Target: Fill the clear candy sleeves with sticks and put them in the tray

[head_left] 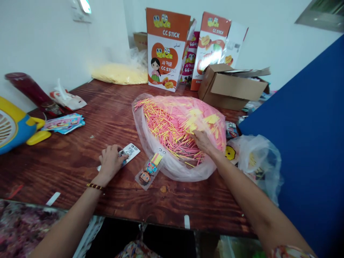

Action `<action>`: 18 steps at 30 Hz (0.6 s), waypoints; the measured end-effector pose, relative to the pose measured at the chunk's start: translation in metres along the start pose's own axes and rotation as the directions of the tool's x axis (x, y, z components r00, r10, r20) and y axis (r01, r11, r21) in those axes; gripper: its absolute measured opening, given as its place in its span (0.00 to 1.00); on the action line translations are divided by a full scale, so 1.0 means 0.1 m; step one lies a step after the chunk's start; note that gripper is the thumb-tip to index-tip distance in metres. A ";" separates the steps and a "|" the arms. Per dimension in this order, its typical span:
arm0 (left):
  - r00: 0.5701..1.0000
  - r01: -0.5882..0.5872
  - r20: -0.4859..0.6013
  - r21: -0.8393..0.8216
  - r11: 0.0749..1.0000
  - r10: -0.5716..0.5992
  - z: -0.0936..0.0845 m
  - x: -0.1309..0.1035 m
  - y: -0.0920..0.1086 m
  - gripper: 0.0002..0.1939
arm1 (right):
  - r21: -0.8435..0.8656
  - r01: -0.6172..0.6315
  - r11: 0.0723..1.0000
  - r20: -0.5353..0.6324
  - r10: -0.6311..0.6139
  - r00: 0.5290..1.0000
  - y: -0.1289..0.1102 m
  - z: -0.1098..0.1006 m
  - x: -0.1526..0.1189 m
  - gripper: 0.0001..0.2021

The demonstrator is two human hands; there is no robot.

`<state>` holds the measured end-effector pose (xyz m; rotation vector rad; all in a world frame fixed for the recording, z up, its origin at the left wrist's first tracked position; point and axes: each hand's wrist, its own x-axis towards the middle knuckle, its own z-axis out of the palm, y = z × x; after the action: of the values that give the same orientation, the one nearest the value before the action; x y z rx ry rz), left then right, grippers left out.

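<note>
My left hand (110, 161) is curled over a small flat printed packet (132, 151) lying on the table, its fingers bent around the packet's middle. Close to my right hand (202, 141) is a large clear plastic bag (188, 175), spread wide and full of thin pink and yellow sticks (166, 123). That hand reaches in over the bag's right side, its fingers drawn together at the yellow sticks (194, 122); the fingertips are partly hidden. Between my hands, a clear packet with a cartoon face (146, 175) leans against the bag's front edge, yellow and pink sticks showing inside.
Behind the bag stand a CC Stick carton (166, 50), another tall carton (211, 50) and an open brown box (233, 89). A yellow-filled bag (120, 73) lies at the back. Flat packets (64, 123) and a yellow-blue fan (16, 125) are left. A blue panel (303, 125) borders the right.
</note>
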<state>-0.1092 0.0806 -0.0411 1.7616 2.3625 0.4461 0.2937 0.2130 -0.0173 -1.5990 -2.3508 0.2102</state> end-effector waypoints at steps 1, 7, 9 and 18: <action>1.000 0.003 0.004 -0.011 1.000 -0.003 -0.01 0.03 -0.01 0.16 | 0.119 -0.042 0.992 -0.044 0.047 0.998 -0.04 0.00 -0.01 0.13; 1.000 -0.026 0.010 -0.149 0.988 0.027 0.00 0.18 -0.13 0.09 | 0.768 -0.192 0.610 0.003 0.298 0.955 -0.34 0.10 -0.10 0.18; 0.998 -0.061 -0.005 -0.186 0.981 0.061 0.02 0.20 -0.17 0.10 | 0.781 -0.240 0.577 0.056 0.318 0.947 -0.38 0.17 -0.13 0.18; 0.989 -0.146 -0.062 -0.280 0.949 0.133 0.01 0.18 -0.28 0.12 | 0.694 -0.305 0.652 -0.004 0.427 0.904 -0.28 0.33 -0.13 0.18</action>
<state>-0.1394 0.0903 -0.0504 1.8018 2.0795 0.8074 0.2630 0.1919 -0.0426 -1.5798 -1.4951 0.8817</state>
